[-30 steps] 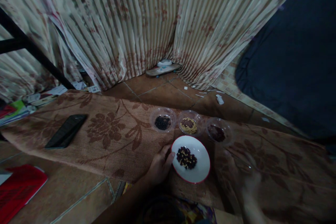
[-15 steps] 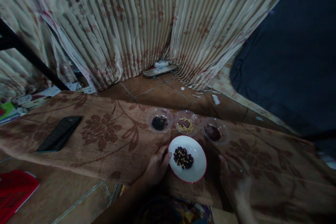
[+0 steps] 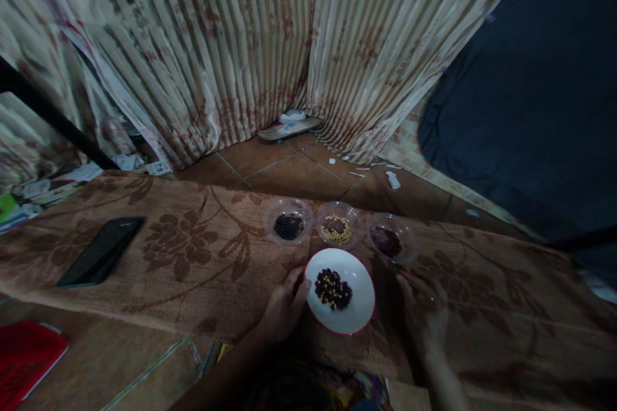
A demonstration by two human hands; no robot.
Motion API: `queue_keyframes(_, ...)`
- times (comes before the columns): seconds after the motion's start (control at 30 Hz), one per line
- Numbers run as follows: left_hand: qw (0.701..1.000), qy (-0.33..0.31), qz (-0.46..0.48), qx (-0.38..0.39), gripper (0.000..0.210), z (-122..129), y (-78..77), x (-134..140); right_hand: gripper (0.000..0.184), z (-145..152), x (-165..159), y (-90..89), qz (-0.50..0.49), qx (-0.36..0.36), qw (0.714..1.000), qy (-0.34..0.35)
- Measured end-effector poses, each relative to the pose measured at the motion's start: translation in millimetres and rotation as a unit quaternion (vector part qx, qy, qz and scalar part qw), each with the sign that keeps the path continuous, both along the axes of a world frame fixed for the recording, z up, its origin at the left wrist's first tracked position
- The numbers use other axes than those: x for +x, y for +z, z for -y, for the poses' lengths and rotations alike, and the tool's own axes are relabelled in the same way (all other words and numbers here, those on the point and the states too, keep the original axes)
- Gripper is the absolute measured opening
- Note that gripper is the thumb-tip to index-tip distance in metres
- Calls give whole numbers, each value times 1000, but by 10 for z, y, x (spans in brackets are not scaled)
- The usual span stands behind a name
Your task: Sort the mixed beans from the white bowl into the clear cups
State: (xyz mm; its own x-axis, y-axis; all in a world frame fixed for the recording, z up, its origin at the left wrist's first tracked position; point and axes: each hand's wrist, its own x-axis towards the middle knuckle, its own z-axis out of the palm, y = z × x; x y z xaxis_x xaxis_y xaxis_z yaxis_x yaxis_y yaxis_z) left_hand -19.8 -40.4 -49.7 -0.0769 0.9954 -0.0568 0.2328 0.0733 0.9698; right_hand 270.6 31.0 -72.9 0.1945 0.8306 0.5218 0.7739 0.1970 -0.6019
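My left hand [image 3: 285, 306] grips the left rim of a white bowl [image 3: 362, 298] with a red edge, thumb over the rim. Mixed dark and yellow beans [image 3: 333, 289] lie in the bowl. Right of the bowl, my right hand [image 3: 427, 314] hovers or rests low over the cloth, its fingers bent together; a thin, faintly shiny item seems to be in them, too dim to name. Beyond the bowl stand three clear plastic cups: one with black beans [image 3: 288, 227], one with yellow beans [image 3: 336, 229], one with dark red beans [image 3: 388, 241].
A brown floral cloth [image 3: 193, 295] covers the narrow table. A black phone [image 3: 101, 252] lies at its left. On the tiled floor are a skateboard [image 3: 289, 129] and white scraps [image 3: 393, 180]. Striped curtains [image 3: 231, 45] hang behind; a red item [image 3: 29, 359] is at lower left.
My right hand has shifted slightly up and left, and is less blurred. The whole view has drifted a little; my left hand still grips the bowl.
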Motion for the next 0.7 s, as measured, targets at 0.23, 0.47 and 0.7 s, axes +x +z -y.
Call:
queue_keyframes(0.23, 1000, -15, 11, -5, 37, -6, 7, 0, 40, -21, -8, 21, -18, 6, 1000, 4)
queue_keyframes(0.47, 1000, -12, 2, -6, 37, 4, 12, -5, 41, -12, -5, -6, -31, -2, 999, -7)
queue_keyframes(0.7, 1000, -11, 8, -4, 36, 5, 31, -4, 38, -10, -12, -44, -37, 4, 999, -12)
